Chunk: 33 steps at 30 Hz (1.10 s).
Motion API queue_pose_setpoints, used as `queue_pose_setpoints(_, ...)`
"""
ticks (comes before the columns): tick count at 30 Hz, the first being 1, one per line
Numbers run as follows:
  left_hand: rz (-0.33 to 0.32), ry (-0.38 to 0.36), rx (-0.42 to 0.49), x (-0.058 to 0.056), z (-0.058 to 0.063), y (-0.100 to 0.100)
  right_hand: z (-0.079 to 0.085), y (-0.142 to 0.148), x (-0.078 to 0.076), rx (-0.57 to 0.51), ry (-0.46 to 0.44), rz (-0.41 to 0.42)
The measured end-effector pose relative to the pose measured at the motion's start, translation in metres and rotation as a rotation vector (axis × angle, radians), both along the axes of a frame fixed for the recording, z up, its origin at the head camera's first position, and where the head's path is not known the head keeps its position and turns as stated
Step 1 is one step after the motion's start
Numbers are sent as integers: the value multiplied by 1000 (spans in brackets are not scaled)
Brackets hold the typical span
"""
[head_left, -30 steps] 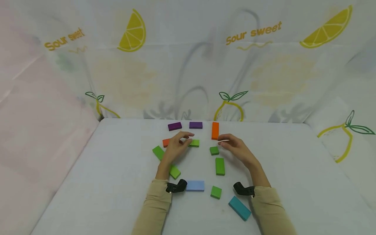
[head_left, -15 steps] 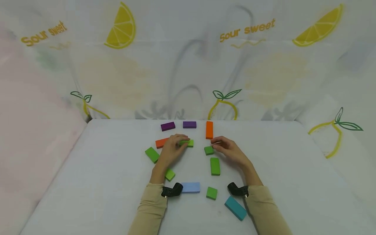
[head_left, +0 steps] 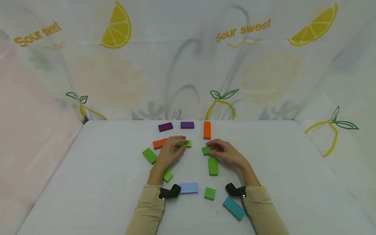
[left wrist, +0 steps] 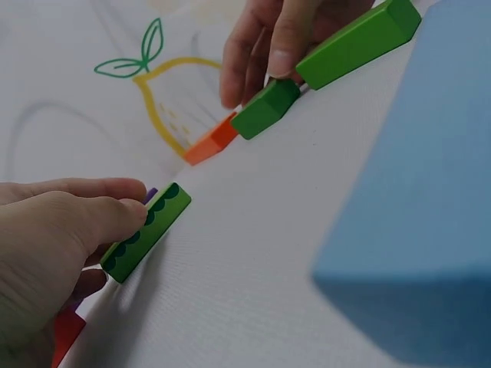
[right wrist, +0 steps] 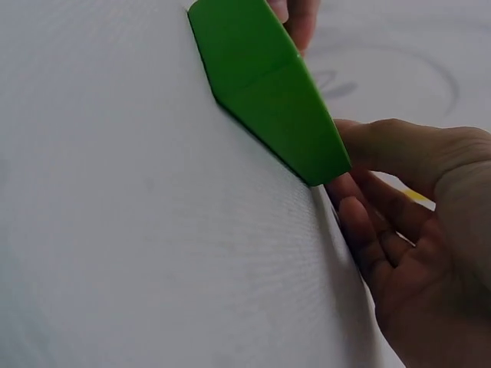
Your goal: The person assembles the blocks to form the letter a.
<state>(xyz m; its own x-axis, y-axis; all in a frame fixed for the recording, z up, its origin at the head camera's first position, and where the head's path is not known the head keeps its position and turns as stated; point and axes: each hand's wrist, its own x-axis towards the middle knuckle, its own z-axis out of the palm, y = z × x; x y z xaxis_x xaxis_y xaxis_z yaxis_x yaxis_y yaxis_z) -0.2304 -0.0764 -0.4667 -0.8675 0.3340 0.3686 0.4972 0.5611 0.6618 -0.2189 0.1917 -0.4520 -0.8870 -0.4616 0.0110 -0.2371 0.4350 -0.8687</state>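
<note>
My left hand [head_left: 171, 151] pinches the left end of a light green block [head_left: 189, 143] between thumb and fingers; in the left wrist view that block [left wrist: 149, 234] shows a dark scalloped edge. Across from it, my right hand [head_left: 227, 153] has thumb and index finger around a small green block [head_left: 206, 150]. The left wrist view shows the right thumb against this small block [left wrist: 265, 109]. Just nearer lies a green rectangular block [head_left: 213, 166]. In the right wrist view a large green face [right wrist: 268, 92] partly hides the right fingertips; which block it is, I cannot tell.
Two purple blocks [head_left: 187, 125] and an orange block [head_left: 207, 130] lie at the back. A red-orange block [head_left: 160, 143] and green blocks [head_left: 150, 156] sit beside the left arm. Nearer are a light blue block [head_left: 189, 188], a green cube [head_left: 210, 193] and a teal block [head_left: 233, 208].
My right hand has come left and down from beside the orange block onto the small green block. My left fingers have settled over the light green block. The head view has shifted slightly.
</note>
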Motion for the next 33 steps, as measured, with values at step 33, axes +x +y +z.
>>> queue_pose_setpoints(33, -48, -8, 3, 3, 1, 2, 2, -5, -2, 116, 76, -35)
